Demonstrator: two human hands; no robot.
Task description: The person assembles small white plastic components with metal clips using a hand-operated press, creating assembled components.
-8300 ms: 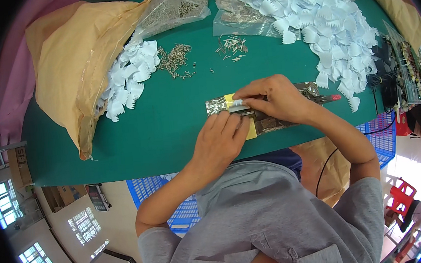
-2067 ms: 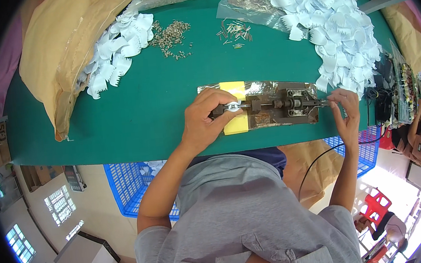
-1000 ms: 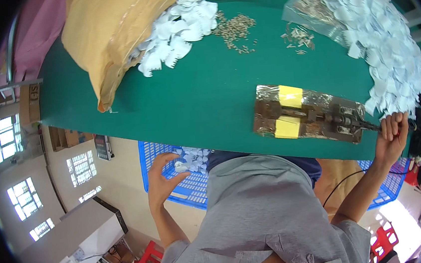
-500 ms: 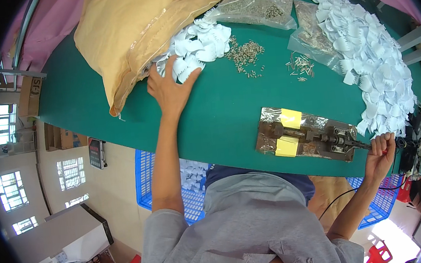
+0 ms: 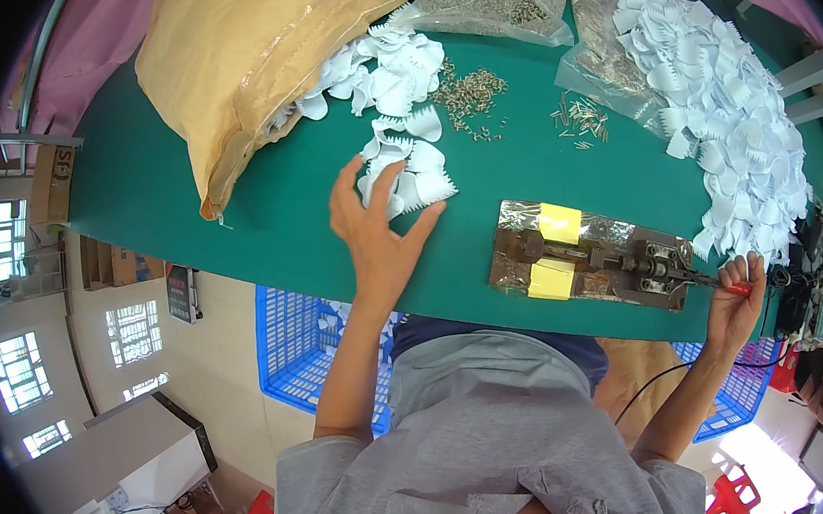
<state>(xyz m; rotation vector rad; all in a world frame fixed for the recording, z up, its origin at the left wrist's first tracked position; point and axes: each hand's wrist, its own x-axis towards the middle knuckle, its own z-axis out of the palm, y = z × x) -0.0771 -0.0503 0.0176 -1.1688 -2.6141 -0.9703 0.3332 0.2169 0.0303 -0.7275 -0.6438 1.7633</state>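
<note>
My left hand (image 5: 382,230) has its fingers spread around a small cluster of white plastic pieces with toothed edges (image 5: 421,180) on the green table (image 5: 312,236). Its fingertips touch the cluster, but it grips no piece. A larger white heap (image 5: 395,70) lies behind, at the mouth of a tan sack (image 5: 250,85). On the right, my right hand (image 5: 737,302) is closed round the red-ended lever (image 5: 739,288) of a metal toggle-clamp fixture (image 5: 593,256). That fixture sits near the table's front edge, with two yellow patches on its base.
Small metal parts (image 5: 471,100) and short pins (image 5: 581,120) lie loose mid-table. Clear bags of metal bits (image 5: 487,6) rest behind them. A big pile of white toothed pieces (image 5: 728,122) covers the right side. Blue crates (image 5: 288,356) stand below the table edge.
My left hand has come nearer and to the right, away from the sack's mouth, dragging a cluster of white pieces from the heap. My right hand stays on the lever.
</note>
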